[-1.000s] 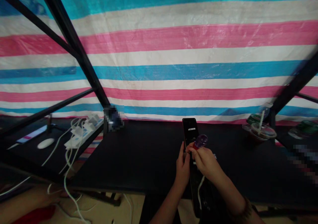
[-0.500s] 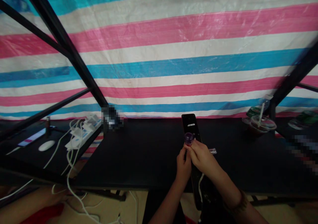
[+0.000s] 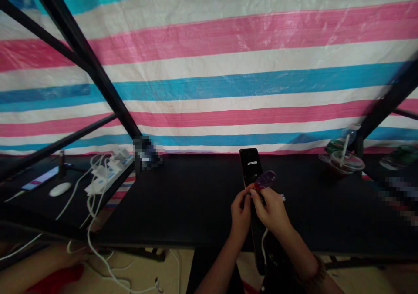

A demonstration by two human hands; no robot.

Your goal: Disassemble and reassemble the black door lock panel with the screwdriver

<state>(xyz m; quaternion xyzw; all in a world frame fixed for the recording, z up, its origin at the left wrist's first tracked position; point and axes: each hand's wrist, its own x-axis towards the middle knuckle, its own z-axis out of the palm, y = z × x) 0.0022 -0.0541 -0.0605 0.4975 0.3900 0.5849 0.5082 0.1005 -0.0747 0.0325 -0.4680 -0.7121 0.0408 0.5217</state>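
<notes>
A small item with a purple, see-through rounded head (image 3: 266,179) and a red base is held above the black table (image 3: 183,207). My left hand (image 3: 241,211) pinches at its red end, fingers closed. Thumb and fingertips of my right hand (image 3: 272,208) meet at the same spot, also closed on it. The exact kind of this item cannot be made out. Behind it a black phone (image 3: 251,159) with a small white label on its display lies on the table, partly hidden by my hands. A shiny scrap (image 3: 283,197) shows beside my right hand.
At right stand a lidded plastic cup (image 3: 346,162) with a straw and a clear bottle (image 3: 351,133). On the left are a white power strip (image 3: 109,172) with cables, a white mouse (image 3: 60,189) and a phone (image 3: 42,178). Another person's arm (image 3: 39,268) reaches in at lower left.
The purple head has swung from upright-facing to leaning right, so its side and red base now show. My hands stay together in nearly the same place, the right turned slightly.
</notes>
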